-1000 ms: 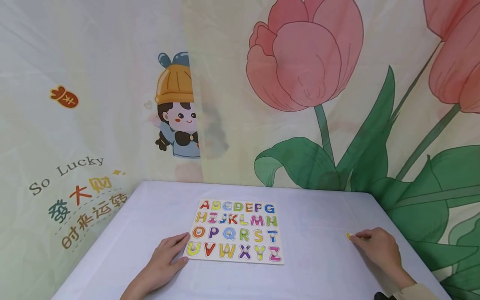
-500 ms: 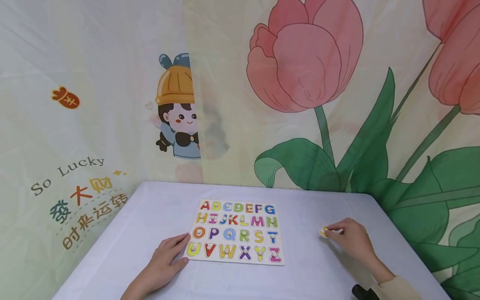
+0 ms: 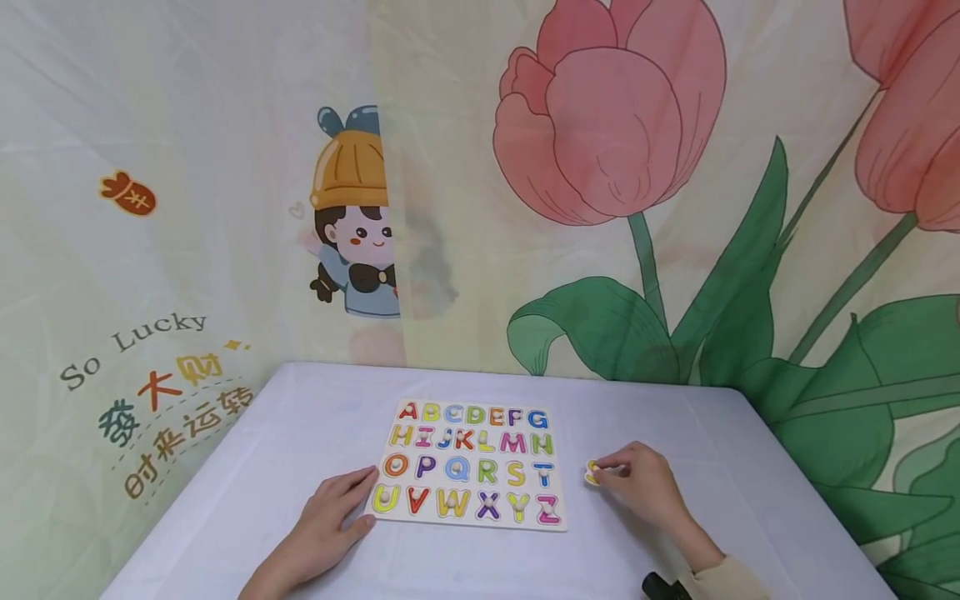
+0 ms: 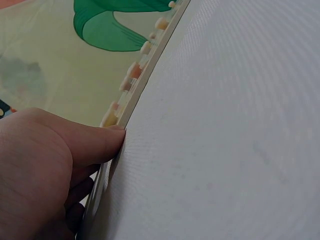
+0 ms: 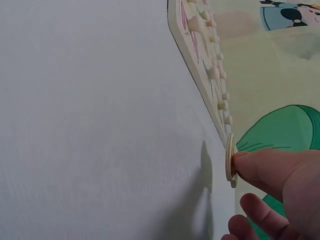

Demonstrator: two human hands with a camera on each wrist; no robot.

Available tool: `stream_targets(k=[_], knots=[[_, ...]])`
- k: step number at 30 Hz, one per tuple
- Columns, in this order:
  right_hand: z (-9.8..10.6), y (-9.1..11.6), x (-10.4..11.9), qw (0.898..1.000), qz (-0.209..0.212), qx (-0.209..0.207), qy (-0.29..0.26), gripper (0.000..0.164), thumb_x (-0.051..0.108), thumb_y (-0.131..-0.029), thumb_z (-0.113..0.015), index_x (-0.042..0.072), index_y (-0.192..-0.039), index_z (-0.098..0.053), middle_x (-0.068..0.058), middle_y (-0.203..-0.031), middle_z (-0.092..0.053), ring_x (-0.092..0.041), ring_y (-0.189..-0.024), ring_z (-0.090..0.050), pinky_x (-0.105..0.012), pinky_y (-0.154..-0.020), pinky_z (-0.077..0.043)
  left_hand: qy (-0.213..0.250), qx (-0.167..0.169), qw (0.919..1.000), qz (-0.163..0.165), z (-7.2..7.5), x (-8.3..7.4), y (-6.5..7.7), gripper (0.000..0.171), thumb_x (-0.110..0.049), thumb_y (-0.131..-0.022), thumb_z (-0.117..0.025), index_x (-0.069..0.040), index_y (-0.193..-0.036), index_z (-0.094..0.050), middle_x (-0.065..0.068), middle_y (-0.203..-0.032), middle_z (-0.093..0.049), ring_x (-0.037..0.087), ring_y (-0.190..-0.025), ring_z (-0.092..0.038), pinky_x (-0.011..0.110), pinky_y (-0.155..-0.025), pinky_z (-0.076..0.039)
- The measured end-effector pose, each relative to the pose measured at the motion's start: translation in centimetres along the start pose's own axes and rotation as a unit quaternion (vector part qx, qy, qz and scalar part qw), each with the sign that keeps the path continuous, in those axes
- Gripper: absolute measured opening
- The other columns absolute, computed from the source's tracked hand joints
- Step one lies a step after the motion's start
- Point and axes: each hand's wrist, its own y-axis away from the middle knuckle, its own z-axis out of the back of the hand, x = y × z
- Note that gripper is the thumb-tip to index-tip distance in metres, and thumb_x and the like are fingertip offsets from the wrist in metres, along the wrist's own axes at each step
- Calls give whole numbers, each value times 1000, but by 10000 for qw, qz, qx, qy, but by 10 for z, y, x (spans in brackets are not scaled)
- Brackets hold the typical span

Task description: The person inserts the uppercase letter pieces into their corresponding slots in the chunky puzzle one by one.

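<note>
A white alphabet puzzle board (image 3: 467, 522) lies on the table, filled with rows of coloured knobbed letters. My left hand (image 3: 322, 523) rests at its near left corner, index fingertip at the left edge. In the left wrist view the thumb (image 4: 95, 145) presses against the board's edge. Right of the board, my right hand (image 3: 643, 483) pinches a small yellow letter piece (image 3: 591, 473) with thumb and forefinger, its letter partly covered by the fingers. The right wrist view shows this piece (image 5: 230, 159) edge-on, held upright above the cloth, with its shadow beneath.
A white cloth covers the table (image 3: 630, 400), which ends against a printed curtain (image 3: 450, 167) with tulips and a cartoon figure. A black device (image 3: 663, 586) sits at my right sleeve (image 3: 723, 581).
My right hand has carried the yellow letter piece leftwards from the table's right side, close to the board's right edge. The left hand and the board have stayed in place.
</note>
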Motion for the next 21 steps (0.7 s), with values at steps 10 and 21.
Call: stream_targets(k=[10, 21], knots=[[-22, 5, 29, 9999, -99, -74, -74, 12, 15, -83, -91, 13, -94, -87, 0, -89, -61, -18, -80, -52, -29, -66, -43, -14, -15, 10000, -83, 0, 2, -2, 68, -30, -101, -73, -16, -162, -47, 1, -166, -44, 33, -152, -35, 65, -121, -31], [-42, 12, 64, 9992, 118, 33, -369, 11, 19, -85, -91, 16, -95, -87, 2, -92, -60, -15, -84, -51, -27, -67, -44, -17, -69, 9998, -177, 1, 1, 0, 67, -30, -101, -73, -15, -161, -47, 2, -166, -45, 34, -151, -35, 65, -120, -32]])
